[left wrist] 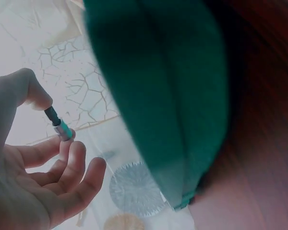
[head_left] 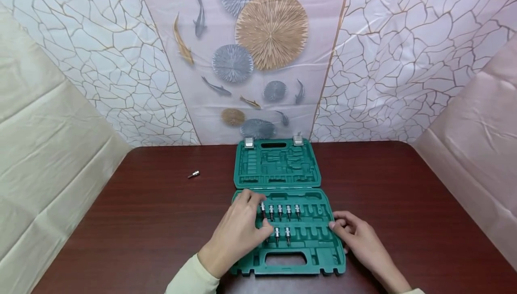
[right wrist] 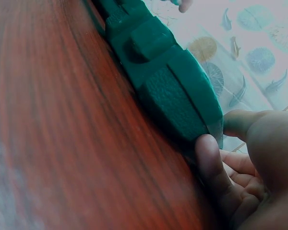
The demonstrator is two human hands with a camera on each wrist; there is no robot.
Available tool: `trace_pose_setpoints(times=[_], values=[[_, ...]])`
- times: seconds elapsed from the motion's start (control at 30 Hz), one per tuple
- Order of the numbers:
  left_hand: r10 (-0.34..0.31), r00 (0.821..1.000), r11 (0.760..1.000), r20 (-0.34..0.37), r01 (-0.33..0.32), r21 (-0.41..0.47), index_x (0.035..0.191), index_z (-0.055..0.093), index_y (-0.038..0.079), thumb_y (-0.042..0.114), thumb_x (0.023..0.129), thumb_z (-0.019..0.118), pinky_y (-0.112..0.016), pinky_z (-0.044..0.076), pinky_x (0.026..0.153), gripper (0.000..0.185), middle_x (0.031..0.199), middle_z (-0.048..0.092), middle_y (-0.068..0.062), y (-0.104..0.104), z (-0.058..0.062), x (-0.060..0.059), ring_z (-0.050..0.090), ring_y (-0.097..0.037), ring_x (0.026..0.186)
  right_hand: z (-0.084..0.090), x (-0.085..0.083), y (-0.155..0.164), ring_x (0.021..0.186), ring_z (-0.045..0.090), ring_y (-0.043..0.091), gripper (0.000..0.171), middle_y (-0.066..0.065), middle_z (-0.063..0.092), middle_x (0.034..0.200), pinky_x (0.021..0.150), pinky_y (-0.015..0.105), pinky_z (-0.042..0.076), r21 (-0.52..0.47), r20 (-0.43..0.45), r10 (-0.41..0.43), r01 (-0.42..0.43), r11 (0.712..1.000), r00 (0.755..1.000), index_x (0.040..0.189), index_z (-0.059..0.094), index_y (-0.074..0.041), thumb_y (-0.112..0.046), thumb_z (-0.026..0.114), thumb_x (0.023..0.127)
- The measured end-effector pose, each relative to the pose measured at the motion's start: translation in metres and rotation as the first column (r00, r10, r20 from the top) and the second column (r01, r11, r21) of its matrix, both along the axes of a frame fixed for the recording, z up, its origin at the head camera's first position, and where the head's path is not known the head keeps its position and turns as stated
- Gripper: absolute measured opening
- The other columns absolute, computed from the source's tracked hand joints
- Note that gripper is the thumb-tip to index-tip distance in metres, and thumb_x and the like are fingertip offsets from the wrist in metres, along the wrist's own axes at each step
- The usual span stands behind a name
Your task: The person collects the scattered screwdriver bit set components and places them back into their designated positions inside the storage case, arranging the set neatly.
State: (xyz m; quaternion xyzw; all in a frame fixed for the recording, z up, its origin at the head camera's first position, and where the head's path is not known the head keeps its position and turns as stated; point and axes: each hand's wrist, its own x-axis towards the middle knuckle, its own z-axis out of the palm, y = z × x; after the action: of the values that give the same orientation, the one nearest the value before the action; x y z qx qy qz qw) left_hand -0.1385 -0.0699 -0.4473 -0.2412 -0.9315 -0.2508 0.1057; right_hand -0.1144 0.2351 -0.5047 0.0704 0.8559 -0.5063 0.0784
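Note:
Between its thumb and fingertips, my left hand (head_left: 237, 227) pinches a bit socket (left wrist: 62, 129) with a silver end and a dark shank. In the head view this hand is over the left part of an open green tool case (head_left: 286, 269), hiding some of its slots. Several bit sockets (head_left: 280, 212) stand side by side in the back row. The front row holds a few more (head_left: 277, 234), one partly behind the left thumb. My right hand (head_left: 362, 242) grips the case's right edge, thumb on one side and fingers on the other in the right wrist view.
One loose bit socket (head_left: 194, 174) lies on the dark red wooden table (head_left: 153, 222), back left of the case. The case's lid (head_left: 278, 179) is folded back flat toward the patterned wall cloth (head_left: 282, 101). Cream cloth (head_left: 52, 159) borders the table's left side.

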Motion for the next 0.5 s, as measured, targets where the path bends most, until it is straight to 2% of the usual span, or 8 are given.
trace_pose_setpoints(times=[0.23,0.33,0.5], values=[[-0.049,0.999,0.999,0.020,0.048,0.025,0.122,0.071,0.007,0.011,0.085,0.071,-0.025,0.045,0.065,0.037,0.108,0.058,-0.004,0.010,0.001,0.004,0.049,-0.013,0.085,0.001,-0.001,0.000,0.080,0.064,0.016,0.058,0.008,0.068,0.112,0.061,0.035,0.057,0.007,-0.003,0.006,-0.006,1.000,1.000,0.146,0.056,-0.002,-0.038,0.069,0.104],[-0.081,0.997,0.997,0.012,0.081,-0.008,0.120,0.072,0.010,0.013,0.087,0.073,-0.026,0.047,0.067,0.033,0.109,0.060,-0.003,0.013,-0.002,0.004,0.052,-0.013,0.086,0.002,-0.001,0.000,0.080,0.064,0.016,0.057,0.008,0.068,0.112,0.061,0.035,0.057,0.008,-0.001,0.006,-0.006,1.000,1.000,0.146,0.057,-0.002,-0.038,0.069,0.104],[-0.110,0.993,0.989,-0.053,0.103,-0.109,0.117,0.076,0.012,0.018,0.088,0.078,-0.031,0.053,0.072,0.030,0.109,0.066,-0.002,0.018,-0.006,0.006,0.061,-0.015,0.090,0.001,-0.001,-0.001,0.082,0.064,0.017,0.060,0.008,0.068,0.113,0.061,0.035,0.057,0.006,0.013,0.008,-0.008,1.000,1.000,0.146,0.056,-0.001,-0.041,0.069,0.103]])
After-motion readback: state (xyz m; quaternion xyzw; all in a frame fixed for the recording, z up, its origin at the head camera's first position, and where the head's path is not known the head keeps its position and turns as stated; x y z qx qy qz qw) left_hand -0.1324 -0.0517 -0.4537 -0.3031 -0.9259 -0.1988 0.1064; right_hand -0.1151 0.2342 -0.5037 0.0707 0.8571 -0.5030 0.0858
